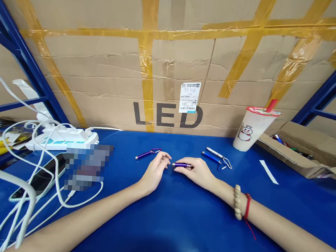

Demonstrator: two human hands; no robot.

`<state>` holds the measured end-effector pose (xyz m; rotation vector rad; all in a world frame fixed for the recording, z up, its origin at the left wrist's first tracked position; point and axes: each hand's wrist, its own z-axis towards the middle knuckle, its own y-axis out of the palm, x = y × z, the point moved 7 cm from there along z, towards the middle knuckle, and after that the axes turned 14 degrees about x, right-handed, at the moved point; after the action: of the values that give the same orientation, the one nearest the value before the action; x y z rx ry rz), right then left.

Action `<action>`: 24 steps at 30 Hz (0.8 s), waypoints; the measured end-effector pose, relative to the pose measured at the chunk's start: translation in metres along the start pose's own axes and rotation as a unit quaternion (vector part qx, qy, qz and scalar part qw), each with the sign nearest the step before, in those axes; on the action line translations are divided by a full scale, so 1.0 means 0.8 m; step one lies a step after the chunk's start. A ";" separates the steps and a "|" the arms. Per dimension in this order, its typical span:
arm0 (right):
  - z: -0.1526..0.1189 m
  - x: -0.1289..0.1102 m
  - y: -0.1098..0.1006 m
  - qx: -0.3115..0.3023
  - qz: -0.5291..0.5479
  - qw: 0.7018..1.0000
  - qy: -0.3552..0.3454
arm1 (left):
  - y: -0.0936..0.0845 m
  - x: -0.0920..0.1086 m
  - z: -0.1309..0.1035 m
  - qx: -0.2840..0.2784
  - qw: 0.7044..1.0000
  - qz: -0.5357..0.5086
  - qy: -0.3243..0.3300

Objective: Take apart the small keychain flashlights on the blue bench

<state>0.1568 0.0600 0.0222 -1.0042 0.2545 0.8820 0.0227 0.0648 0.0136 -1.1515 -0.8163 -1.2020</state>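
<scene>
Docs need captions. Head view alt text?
A person's right hand holds a small purple tube at a blue table, the left hand curled near its end. A second purple tube, a silver tube and a blue tube lie near the hands, with white cables at left and a drink cup at right.

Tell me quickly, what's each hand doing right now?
Left hand: loosely open, fingers curled, with nothing visible in it.
Right hand: closed, holding a purple pen-shaped tube with a silver end.

right hand partly hides a purple penlight; label too small to read
</scene>
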 end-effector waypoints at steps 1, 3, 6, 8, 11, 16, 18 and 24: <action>0.000 0.000 0.001 -0.005 0.005 1.000 0.002 | 0.000 0.001 0.000 -0.001 1.000 -0.002 0.000; 0.000 -0.002 0.002 -0.019 0.016 1.000 -0.003 | 0.000 0.002 0.000 -0.001 1.000 -0.003 -0.001; -0.001 -0.006 0.005 -0.040 0.018 0.999 -0.027 | 0.000 0.003 0.000 -0.001 1.000 -0.002 -0.003; -0.001 -0.006 0.008 -0.053 0.010 0.998 -0.033 | -0.001 0.002 0.000 0.002 1.000 -0.002 -0.004; -0.002 -0.003 0.010 -0.065 0.005 0.998 -0.021 | -0.002 0.000 0.000 0.008 1.000 -0.003 -0.004; -0.002 -0.004 0.011 -0.074 -0.014 0.997 -0.016 | -0.003 -0.004 0.001 0.021 1.000 -0.004 0.000; -0.003 -0.007 0.010 -0.073 -0.028 0.997 -0.026 | -0.004 -0.003 0.002 0.025 1.000 -0.002 0.003; -0.005 -0.009 -0.003 -0.032 -0.119 0.991 -0.054 | -0.007 0.011 -0.001 0.040 0.996 0.066 0.049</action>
<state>0.1548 0.0521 0.0256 -1.0191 0.0138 0.7274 0.0192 0.0620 0.0227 -1.0578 -0.6969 -1.0973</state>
